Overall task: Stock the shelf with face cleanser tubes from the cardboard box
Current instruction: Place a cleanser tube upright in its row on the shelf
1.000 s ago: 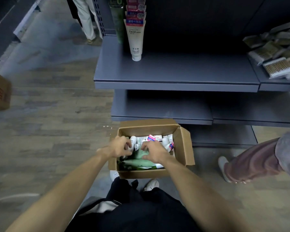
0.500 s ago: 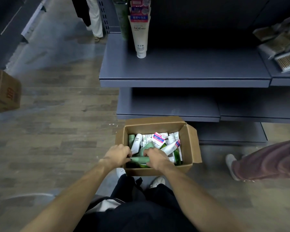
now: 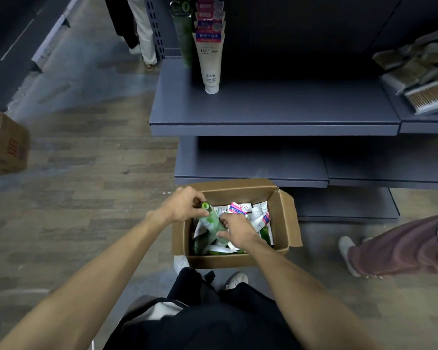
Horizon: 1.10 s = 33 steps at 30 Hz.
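Observation:
An open cardboard box [image 3: 283, 210] stands on the floor below the grey shelf [image 3: 273, 114], filled with several white-and-pink and green cleanser tubes. A green tube [image 3: 210, 222] is lifted at the box's left side. My left hand [image 3: 185, 205] pinches its cap end. My right hand [image 3: 234, 229] grips its lower body. On the shelf's left end stands a row of white-and-pink tubes [image 3: 210, 61] with a green tube [image 3: 183, 29] beside it.
Packs of cotton swabs [image 3: 425, 94] lie on the neighbouring shelf at right. Another person's leg and shoe [image 3: 379, 253] are on the floor right of the box. A second cardboard box [image 3: 5, 145] sits at far left. A standing person's legs [image 3: 139, 29] are in the aisle.
Both hands have raised a green tube out of the box's near left part, tilting its cap end upward. The head camera has shifted slightly.

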Each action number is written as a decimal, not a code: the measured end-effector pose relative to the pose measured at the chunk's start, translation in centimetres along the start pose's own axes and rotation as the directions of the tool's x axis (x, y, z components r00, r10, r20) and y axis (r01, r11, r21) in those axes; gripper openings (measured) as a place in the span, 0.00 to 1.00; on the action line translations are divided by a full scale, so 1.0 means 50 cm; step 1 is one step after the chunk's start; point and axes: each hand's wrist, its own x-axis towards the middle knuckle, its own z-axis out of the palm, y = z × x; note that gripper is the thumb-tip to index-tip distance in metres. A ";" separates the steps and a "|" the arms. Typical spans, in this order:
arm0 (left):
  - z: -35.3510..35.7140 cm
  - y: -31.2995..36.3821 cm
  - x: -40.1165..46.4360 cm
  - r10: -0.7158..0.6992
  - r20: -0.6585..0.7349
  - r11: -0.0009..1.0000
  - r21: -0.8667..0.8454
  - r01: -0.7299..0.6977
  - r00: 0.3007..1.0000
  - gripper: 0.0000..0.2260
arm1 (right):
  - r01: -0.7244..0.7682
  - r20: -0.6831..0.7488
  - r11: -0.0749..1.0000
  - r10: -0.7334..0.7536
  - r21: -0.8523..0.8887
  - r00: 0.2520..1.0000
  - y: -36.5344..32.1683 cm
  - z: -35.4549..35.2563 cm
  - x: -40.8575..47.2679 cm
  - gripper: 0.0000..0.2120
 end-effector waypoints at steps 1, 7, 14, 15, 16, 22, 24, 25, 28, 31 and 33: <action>-0.004 -0.006 0.003 -0.018 -0.021 0.997 -0.069 0.016 1.000 0.12 | -0.002 -0.023 0.998 0.003 0.057 1.000 -0.002 -0.007 0.006 0.10; -0.005 -0.019 0.015 -0.099 -0.091 0.905 -0.422 0.051 0.991 0.11 | 0.006 -0.137 0.949 0.039 0.315 0.990 -0.032 -0.071 0.031 0.12; -0.086 0.022 0.044 -0.053 -0.221 0.841 -0.536 -0.075 0.974 0.11 | 0.090 -0.259 0.925 0.009 0.368 0.966 -0.086 -0.157 0.048 0.15; -0.101 0.028 0.047 -0.050 -0.233 0.836 -0.542 -0.087 0.971 0.11 | 0.100 -0.273 0.932 -0.001 0.348 0.962 -0.091 -0.171 0.053 0.15; -0.117 0.035 0.048 -0.056 -0.245 0.834 -0.544 -0.089 0.968 0.10 | 0.108 -0.284 0.938 -0.010 0.330 0.959 -0.097 -0.186 0.058 0.15; -0.215 0.076 0.060 -0.017 -0.353 0.843 -0.508 -0.176 0.936 0.11 | 0.202 -0.365 0.951 -0.107 0.235 0.925 -0.144 -0.274 0.082 0.18; -0.249 0.084 0.065 -0.001 -0.390 0.854 -0.479 -0.202 0.921 0.11 | 0.231 -0.386 0.948 -0.134 0.218 0.913 -0.163 -0.306 0.085 0.18; -0.267 0.088 0.067 0.008 -0.409 0.861 -0.462 -0.214 0.913 0.11 | 0.243 -0.396 0.949 -0.148 0.203 0.906 -0.172 -0.321 0.087 0.17; -0.317 0.097 0.070 0.026 -0.465 0.875 -0.417 -0.245 0.885 0.10 | 0.280 -0.441 0.946 -0.183 0.166 0.878 -0.205 -0.359 0.098 0.15; -0.358 0.097 0.079 0.034 -0.513 0.882 -0.388 -0.267 0.858 0.10 | 0.301 -0.494 0.938 -0.182 0.172 0.850 -0.228 -0.375 0.118 0.16; -0.377 0.089 0.088 0.025 -0.526 0.887 -0.381 -0.261 0.850 0.11 | 0.294 -0.515 0.940 -0.169 0.172 0.840 -0.241 -0.377 0.130 0.16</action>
